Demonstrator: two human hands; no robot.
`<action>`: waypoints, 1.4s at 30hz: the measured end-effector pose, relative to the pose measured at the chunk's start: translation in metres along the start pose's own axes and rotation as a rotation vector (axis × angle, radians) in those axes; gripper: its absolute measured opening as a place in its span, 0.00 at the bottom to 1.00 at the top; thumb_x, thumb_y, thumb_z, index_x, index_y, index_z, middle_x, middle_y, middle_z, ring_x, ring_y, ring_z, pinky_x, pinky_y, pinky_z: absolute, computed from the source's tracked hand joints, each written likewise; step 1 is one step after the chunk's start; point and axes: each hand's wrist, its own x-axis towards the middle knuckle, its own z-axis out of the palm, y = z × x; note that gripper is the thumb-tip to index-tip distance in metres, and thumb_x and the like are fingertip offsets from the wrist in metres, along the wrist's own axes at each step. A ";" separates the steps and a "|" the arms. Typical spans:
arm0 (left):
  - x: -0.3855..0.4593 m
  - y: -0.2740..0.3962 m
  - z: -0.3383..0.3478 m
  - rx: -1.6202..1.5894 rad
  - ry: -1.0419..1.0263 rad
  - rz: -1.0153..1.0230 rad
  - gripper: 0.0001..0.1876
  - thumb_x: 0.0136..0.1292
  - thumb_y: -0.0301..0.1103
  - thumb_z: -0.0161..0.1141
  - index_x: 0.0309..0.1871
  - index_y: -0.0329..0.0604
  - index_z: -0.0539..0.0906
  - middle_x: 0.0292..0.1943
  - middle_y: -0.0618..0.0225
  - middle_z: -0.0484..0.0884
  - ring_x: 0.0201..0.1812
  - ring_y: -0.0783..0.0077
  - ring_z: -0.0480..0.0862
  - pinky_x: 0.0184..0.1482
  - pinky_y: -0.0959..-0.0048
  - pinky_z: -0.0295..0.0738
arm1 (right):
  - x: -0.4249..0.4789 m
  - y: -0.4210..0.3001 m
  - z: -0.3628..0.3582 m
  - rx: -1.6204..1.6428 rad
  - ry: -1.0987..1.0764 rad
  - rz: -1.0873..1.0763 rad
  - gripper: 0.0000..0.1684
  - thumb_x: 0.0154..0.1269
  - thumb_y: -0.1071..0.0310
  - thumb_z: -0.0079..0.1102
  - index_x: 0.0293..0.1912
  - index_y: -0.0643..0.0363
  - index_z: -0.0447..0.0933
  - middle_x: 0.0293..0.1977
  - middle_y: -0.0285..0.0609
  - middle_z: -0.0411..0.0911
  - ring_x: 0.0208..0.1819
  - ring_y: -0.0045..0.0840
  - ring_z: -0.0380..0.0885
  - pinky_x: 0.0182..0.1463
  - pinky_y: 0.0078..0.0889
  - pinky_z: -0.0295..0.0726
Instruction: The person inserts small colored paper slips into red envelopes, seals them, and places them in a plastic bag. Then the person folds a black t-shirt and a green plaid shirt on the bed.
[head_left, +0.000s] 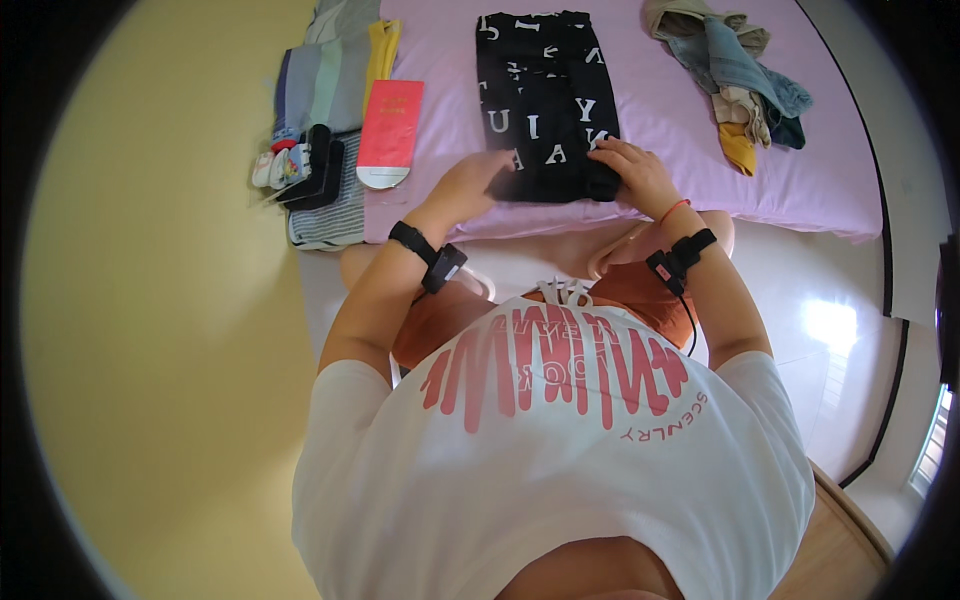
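Observation:
A black garment (551, 112) printed with white letters lies folded into a long rectangle on the pink bed sheet (442, 210). My left hand (476, 184) touches its near left corner, the fingertips slightly blurred. At the near right corner rests my right hand (637, 172), fingers spread over a rolled or bunched fold of the cloth. Whether either hand pinches the fabric is hard to tell. Both wrists wear black straps with small devices, and a red cord circles the right wrist.
On the left are a red envelope (390, 124), a yellow strap-like cloth (382, 52), striped fabric (322, 86) and a black case (322, 176) beside small items. Crumpled clothes (739, 67), some denim, lie on the right. A yellow wall (165, 225) borders the bed.

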 end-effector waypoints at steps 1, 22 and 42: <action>0.002 0.002 -0.001 -0.058 0.021 -0.075 0.23 0.50 0.21 0.64 0.53 0.41 0.74 0.50 0.55 0.80 0.52 0.56 0.80 0.56 0.67 0.72 | -0.002 0.005 0.001 -0.010 -0.003 -0.021 0.34 0.46 0.83 0.56 0.56 0.50 0.74 0.56 0.41 0.75 0.61 0.38 0.71 0.57 0.38 0.73; 0.106 -0.011 -0.068 -1.089 0.351 -0.619 0.18 0.67 0.34 0.58 0.53 0.30 0.74 0.39 0.62 0.82 0.36 0.71 0.82 0.41 0.72 0.79 | 0.106 0.057 -0.012 1.122 0.265 0.718 0.29 0.63 0.66 0.62 0.60 0.66 0.67 0.47 0.43 0.78 0.46 0.27 0.78 0.51 0.29 0.77; 0.114 -0.092 -0.008 -0.468 0.399 -0.605 0.39 0.61 0.31 0.65 0.69 0.36 0.54 0.58 0.49 0.72 0.54 0.63 0.77 0.53 0.71 0.75 | 0.115 0.091 0.031 0.719 0.011 0.965 0.34 0.59 0.48 0.63 0.51 0.71 0.75 0.43 0.53 0.81 0.45 0.37 0.80 0.49 0.36 0.77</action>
